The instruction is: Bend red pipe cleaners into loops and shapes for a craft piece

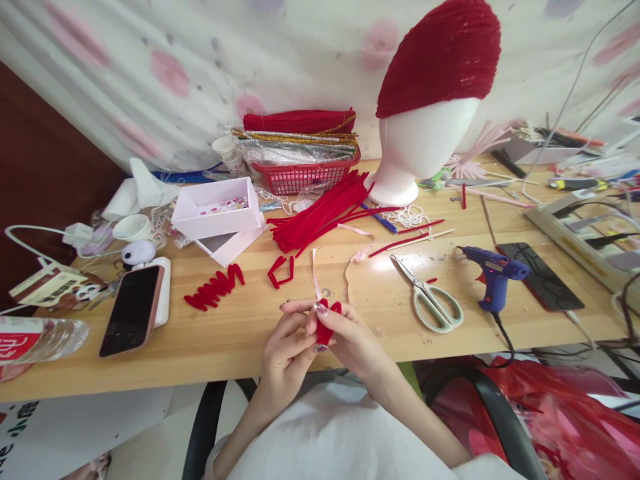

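Note:
Both hands are closed together at the front edge of the table. My left hand (289,343) and my right hand (356,339) pinch a small folded piece of red pipe cleaner (326,325) between their fingertips; the fingers partly cover it. Just beyond them lies a paper measuring tape (316,275). Bent red pipe cleaner pieces (281,272) rest a little farther back, and a row of short red loops (213,288) is on the left. Behind these, a bundle of long red pipe cleaners (323,217) is spread on the tabletop.
Scissors (435,300) and a blue glue gun (495,273) lie to the right, beside a dark phone (543,277). On the left are another phone (133,310) and a bottle (45,339). A white box (217,217), red basket (305,177) and foam head (425,140) stand behind.

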The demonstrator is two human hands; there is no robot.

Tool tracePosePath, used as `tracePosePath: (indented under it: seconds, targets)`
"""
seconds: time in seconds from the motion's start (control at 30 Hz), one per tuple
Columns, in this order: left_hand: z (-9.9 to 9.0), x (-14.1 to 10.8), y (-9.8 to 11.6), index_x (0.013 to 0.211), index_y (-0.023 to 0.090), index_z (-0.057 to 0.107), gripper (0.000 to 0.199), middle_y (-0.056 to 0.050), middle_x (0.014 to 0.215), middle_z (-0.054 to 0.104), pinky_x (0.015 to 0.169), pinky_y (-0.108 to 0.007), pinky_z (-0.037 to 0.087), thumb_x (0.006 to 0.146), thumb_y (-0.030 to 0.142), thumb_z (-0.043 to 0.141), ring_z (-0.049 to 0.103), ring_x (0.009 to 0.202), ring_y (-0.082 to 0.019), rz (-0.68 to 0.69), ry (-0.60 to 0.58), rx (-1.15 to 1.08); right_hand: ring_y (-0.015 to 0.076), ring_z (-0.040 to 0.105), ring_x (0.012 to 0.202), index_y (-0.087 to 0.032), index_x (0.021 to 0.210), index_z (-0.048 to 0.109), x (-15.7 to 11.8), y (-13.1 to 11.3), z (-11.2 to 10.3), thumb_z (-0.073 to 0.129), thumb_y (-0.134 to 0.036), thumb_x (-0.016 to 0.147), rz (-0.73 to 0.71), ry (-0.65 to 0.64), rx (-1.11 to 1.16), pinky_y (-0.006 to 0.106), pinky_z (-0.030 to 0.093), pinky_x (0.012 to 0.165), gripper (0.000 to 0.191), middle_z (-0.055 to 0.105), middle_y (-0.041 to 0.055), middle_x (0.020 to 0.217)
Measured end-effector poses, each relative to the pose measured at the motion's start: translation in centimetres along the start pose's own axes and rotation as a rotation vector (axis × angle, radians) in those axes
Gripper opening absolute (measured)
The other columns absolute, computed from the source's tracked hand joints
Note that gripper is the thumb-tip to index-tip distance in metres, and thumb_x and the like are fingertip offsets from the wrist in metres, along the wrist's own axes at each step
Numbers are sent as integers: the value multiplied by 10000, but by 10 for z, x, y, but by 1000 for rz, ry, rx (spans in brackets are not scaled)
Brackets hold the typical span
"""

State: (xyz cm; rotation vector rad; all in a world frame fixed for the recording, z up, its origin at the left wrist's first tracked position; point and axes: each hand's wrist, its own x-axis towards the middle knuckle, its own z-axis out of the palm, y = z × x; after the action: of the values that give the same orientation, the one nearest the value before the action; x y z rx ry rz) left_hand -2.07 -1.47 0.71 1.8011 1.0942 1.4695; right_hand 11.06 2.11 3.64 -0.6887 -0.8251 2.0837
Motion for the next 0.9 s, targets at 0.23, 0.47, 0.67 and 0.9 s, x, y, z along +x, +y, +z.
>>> tracePosePath:
  seconds: [0.23,0.47,0.67,0.9]
  targets:
    - [-1,1,2,871,213,742,191,-73,869,678,706,-310,549,929,196,561,634,850,-198,-2,-53,-38,160,605,701,-211,604,744,3,-6,-2,624,-461,862,-101,103,-136,247,405,544,379,746,61,890]
    - [-4,6,5,890,227,756,194,-62,835,666,700,-297,504,934,212,567,600,823,-189,-39,-71,-122,172,643,722,-203,669,762,8,-11,-4,721,-472,786,-95,196,-82,266,485,665,296,739,55,819]
    - [-5,4,-1,776,219,747,233,-58,813,665,679,-287,509,910,352,611,615,783,-185,-222,-49,-377,161,669,709,-215,887,781,7,-14,-17,796,-447,732,-3,14,123,266,509,655,279,768,43,813]
    - [-7,8,2,801,220,785,189,-60,829,717,679,-251,516,895,303,642,649,759,-168,-249,-108,-474,185,709,835,-224,868,787,8,-2,-30,790,-473,741,-14,-39,154,280,554,708,280,783,44,855]
